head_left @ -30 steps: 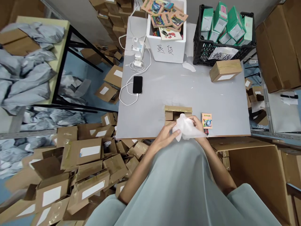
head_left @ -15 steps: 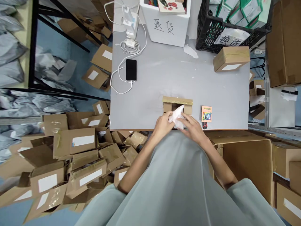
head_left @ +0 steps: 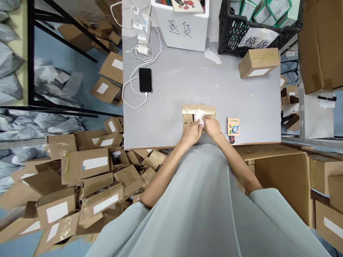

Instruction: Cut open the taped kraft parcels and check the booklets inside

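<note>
A crumpled piece of white paper or thin wrapping [head_left: 198, 116] is bunched between my two hands. My left hand [head_left: 192, 132] closes on its lower left side, and my right hand [head_left: 211, 125] presses on it from the right. Both hands are over a small open cardboard box [head_left: 187, 117] near the table's front edge; its taped flap stands at the far side. My fingers and the wrapping hide most of the box's inside. To the right lie a small colourful picture box [head_left: 233, 125] and a red and black tool [head_left: 232, 139], perhaps a cutter.
On the grey table [head_left: 171, 85] are a black phone [head_left: 145, 80] on a white cable, a white bin [head_left: 184, 32], a black crate [head_left: 233, 43] and a closed carton [head_left: 258, 64]. Discarded cartons [head_left: 93, 175] are heaped at the left; a large open carton [head_left: 281, 185] stands right.
My hands have moved forward and closer together over the cardboard box. The white wrapping is more tightly bunched and sits further over the opening. The whole view has shifted slightly.
</note>
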The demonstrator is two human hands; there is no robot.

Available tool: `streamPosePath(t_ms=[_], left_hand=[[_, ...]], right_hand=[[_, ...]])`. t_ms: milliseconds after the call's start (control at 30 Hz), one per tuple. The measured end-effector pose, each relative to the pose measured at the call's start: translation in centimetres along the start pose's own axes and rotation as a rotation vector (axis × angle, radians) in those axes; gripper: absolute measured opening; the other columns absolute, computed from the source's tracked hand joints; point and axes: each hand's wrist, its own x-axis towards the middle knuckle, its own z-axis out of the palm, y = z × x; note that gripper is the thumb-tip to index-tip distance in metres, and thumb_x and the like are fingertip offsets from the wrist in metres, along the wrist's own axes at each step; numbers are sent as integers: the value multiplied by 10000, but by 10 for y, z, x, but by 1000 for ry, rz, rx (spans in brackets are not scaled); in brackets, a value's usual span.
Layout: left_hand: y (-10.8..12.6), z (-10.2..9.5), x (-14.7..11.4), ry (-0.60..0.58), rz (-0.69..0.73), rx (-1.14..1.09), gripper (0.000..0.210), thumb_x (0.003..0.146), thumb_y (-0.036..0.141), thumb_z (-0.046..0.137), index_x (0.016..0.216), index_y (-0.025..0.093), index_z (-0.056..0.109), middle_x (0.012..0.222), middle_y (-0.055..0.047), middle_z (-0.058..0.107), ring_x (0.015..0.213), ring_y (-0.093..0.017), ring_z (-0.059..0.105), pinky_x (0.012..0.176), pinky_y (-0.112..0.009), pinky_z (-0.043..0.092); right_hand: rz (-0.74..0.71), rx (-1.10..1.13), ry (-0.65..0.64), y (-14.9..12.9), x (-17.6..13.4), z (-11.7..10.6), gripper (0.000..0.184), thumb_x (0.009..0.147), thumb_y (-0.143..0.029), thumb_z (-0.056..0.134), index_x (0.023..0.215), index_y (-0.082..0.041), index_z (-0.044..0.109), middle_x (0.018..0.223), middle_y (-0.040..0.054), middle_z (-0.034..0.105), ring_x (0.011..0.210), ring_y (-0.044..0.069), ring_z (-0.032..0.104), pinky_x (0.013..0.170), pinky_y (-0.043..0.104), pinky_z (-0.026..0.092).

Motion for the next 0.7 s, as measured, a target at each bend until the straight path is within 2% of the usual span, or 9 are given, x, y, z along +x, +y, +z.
streamPosePath(t_ms=[100,200,300,400,567,700], left_hand=[[-4,9,6,-31,-18,55,373,1062,398,605,1239,113,768,1218,-258,790,1177,-430,677,1134,-521,410],[-4,16,17,-49,-49,161,246,1011,315,658,1132,142,785,1145,-229,796,1246,-432,629,1134,-536,405],[-2,20,31,-60,-93,227,144,916,175,725,1025,144,816,1124,-241,795,1324,-458,586,1156,-571,386],[4,18,42,-74,-131,271,159,907,96,677,934,121,832,1084,-276,794,1311,-468,604,1150,-596,397],[16,2,34,-86,-94,380,321,953,71,553,1076,119,845,1225,-251,798,1298,-419,649,1140,-542,467],[23,-14,12,-102,-19,535,373,1011,107,490,1182,123,821,1242,-212,807,1204,-399,700,1089,-511,527]], right_hand=[[6,-37,-76,-6,10,-1,425,1069,-105,501,1421,-122,739,1473,245,728,1245,352,768,1046,440,597],[29,-26,-83,-11,13,0,408,1080,-83,465,1351,-73,770,1387,285,760,1273,359,761,1068,448,595],[33,-2,-67,-13,2,0,412,1105,-111,457,1401,-102,744,1401,268,762,1264,342,766,1100,453,585],[2,36,-59,-10,-14,1,431,1136,-146,419,1451,-179,711,1479,214,739,1243,324,773,1108,457,580],[-9,55,-200,-10,-11,1,400,1108,-70,427,1387,-116,710,1403,237,775,1298,334,751,1069,415,561],[-39,107,-211,-17,-1,-5,365,1101,-104,489,1387,-130,715,1410,208,784,1276,315,754,1032,370,557]])
